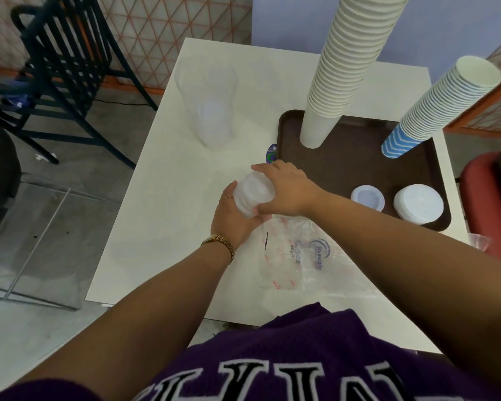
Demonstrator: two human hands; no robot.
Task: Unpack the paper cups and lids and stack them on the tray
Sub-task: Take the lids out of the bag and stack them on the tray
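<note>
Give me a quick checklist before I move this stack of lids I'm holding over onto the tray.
1. Grip on the stack of lids: left hand and right hand both hold it. Ok.
2. Wrapper off the stack: cannot tell, the clear plastic is hard to see.
3. Bare spot on the tray: open brown surface between the cup stacks and the lid piles. Ok.
4. White cup stack and blue cup stack: tall and leaning in this view, so stability cannot tell.
5. Path over the empty bag: it lies flat, nearer the body. Ok.
</note>
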